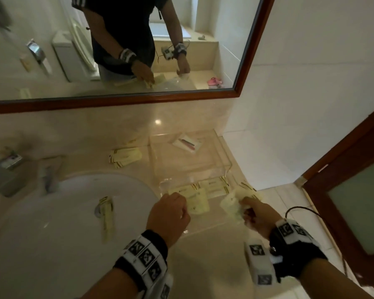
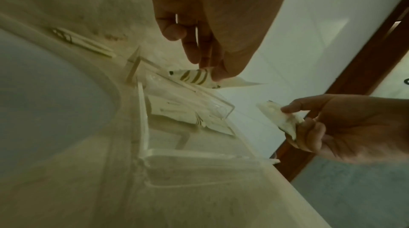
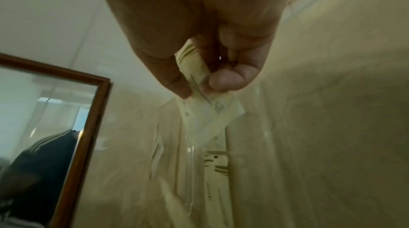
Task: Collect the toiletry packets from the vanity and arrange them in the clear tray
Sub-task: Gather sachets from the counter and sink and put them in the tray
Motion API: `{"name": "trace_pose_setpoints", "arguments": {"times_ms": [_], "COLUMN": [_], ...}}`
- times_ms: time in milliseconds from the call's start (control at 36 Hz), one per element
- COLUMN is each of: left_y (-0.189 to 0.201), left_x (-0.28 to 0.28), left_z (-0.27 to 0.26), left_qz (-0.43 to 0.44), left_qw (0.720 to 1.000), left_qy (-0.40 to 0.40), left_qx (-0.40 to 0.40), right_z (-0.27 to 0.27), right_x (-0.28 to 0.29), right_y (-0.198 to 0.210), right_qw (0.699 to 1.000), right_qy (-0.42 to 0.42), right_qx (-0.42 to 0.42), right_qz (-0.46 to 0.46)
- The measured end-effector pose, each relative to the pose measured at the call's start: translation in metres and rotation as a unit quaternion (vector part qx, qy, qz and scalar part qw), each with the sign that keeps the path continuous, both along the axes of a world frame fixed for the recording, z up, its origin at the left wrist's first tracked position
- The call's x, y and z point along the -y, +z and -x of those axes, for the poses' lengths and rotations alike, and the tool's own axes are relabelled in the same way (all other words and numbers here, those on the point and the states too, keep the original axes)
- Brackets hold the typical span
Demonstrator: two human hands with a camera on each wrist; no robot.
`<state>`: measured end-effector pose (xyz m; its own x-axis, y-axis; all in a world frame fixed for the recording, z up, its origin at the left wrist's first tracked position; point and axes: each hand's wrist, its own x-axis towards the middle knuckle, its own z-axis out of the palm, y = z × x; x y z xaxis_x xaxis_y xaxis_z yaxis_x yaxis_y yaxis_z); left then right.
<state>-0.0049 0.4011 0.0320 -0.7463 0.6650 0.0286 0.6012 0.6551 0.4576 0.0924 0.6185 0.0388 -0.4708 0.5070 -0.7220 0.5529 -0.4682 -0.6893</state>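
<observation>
— Beyond our left hand (image 1: 168,214), what lies where?
— It pinches a striped packet (image 2: 194,77), long axis pointing away, over the tray (image 1: 222,156).
— And our right hand (image 1: 257,216)?
— It grips another packet (image 3: 205,109), hanging downward beside the tray.

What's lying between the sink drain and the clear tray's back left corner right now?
In the head view, a stack of cream packets lies on the vanity between the sink drain and the clear tray.

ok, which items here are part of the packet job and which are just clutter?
Job:
clear tray
packet in left hand
packet in right hand
loose packets behind the sink
packet in the basin

Clutter:
faucet
mirror
</observation>
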Motion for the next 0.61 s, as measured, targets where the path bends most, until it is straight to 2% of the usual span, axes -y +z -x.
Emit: {"name": "trace_pose_setpoints", "arguments": {"times_ms": [83, 167, 278, 417, 611], "left_y": [-0.013, -0.027, -0.04, -0.048, -0.055], "left_x": [-0.021, -0.036, -0.045, -0.05, -0.05], "left_z": [0.015, 0.026, 0.035, 0.046, 0.046], "left_qz": [0.032, 0.067, 0.104, 0.135, 0.132], "left_qw": [0.999, 0.997, 0.993, 0.987, 0.988], "left_qy": [0.022, 0.036, 0.045, 0.062, 0.036], "left_qx": [0.017, 0.018, 0.031, 0.059, 0.07], "right_z": [0.029, 0.051, 0.069, 0.084, 0.097], "right_x": [0.002, 0.001, -0.001, -0.009, -0.008], "right_y": [-0.007, -0.026, -0.048, -0.068, -0.08], "right_qw": [0.994, 0.989, 0.989, 0.991, 0.999], "right_qy": [-0.047, -0.066, -0.075, -0.061, -0.008], "right_qx": [-0.043, -0.042, -0.01, -0.014, 0.016], "right_qz": [0.091, 0.122, 0.124, 0.115, 0.033]}}
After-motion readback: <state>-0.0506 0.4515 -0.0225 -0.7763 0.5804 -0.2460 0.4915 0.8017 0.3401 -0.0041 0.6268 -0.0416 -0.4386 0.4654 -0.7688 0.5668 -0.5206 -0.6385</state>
